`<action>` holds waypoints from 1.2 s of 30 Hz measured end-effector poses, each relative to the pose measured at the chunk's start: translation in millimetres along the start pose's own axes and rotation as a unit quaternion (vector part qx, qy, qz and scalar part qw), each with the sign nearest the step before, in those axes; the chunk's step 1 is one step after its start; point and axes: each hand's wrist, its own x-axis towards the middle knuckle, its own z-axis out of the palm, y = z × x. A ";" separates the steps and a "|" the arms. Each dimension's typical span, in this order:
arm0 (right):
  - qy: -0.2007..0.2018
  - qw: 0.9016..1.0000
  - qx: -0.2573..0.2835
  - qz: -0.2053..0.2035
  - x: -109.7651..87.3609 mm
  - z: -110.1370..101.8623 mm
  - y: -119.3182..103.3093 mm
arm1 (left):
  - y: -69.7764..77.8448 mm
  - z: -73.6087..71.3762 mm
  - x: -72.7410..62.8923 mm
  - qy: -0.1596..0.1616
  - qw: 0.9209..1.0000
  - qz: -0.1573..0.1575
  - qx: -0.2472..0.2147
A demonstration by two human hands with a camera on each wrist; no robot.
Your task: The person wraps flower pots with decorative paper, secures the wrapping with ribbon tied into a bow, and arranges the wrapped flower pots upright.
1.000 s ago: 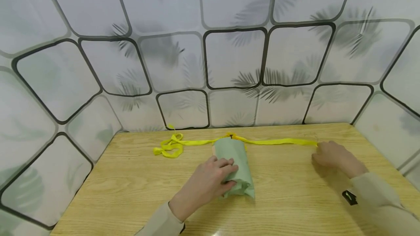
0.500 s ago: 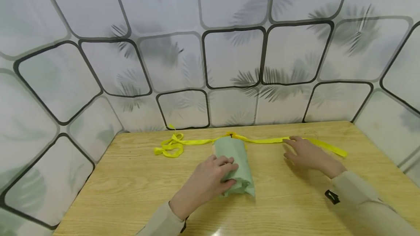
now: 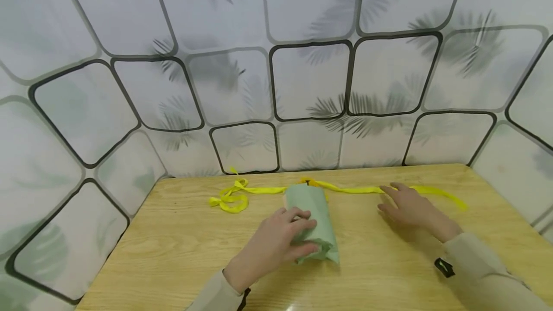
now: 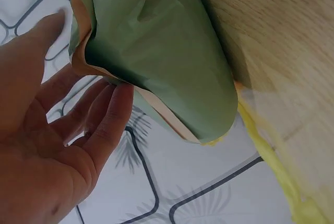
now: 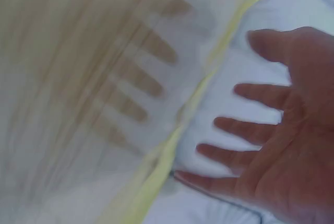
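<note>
A bundle wrapped in green paper [image 3: 321, 207], tan along its paper edge, lies mid-table with its crumpled end toward me. My left hand [image 3: 274, 241] rests on its left side. In the left wrist view, the fingertips [image 4: 123, 94] touch the paper edge while the thumb stands apart from it. A yellow ribbon [image 3: 355, 190] runs left and right from behind the bundle's far end, where an orange-yellow piece [image 3: 307, 181] peeks out. With fingers spread, my right hand [image 3: 412, 209] is over the ribbon's right stretch. The right wrist view shows the fingers apart from the ribbon [image 5: 197, 94].
The ribbon's left part lies in loose loops [image 3: 247, 201] near the back edge of the wooden table [image 3: 190, 239]. A pale patterned curtain or wall covering [image 3: 242, 85] stands behind the table and along both sides.
My right hand has let go of the ribbon's right end and moved left along it, its fingers spreading. The freed ribbon end now lies curved toward the right. My left hand stays on the bundle.
</note>
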 end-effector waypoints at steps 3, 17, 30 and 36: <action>0.022 0.993 0.098 -0.066 -7.9 -0.5 -31.4 | -3.7 0.9 -1.1 0.001 0.998 -0.021 -0.055; 0.048 0.947 0.232 -0.219 -22.7 31.5 -127.9 | -13.0 1.7 -8.1 -0.006 0.988 -0.075 -0.135; 0.072 0.930 0.313 -0.180 -16.7 40.2 -138.8 | -13.7 1.1 -13.3 -0.056 0.958 -0.148 -0.240; 0.095 0.929 0.319 -0.163 -18.5 44.6 -143.1 | -9.5 3.9 -11.5 -0.040 0.963 -0.149 -0.220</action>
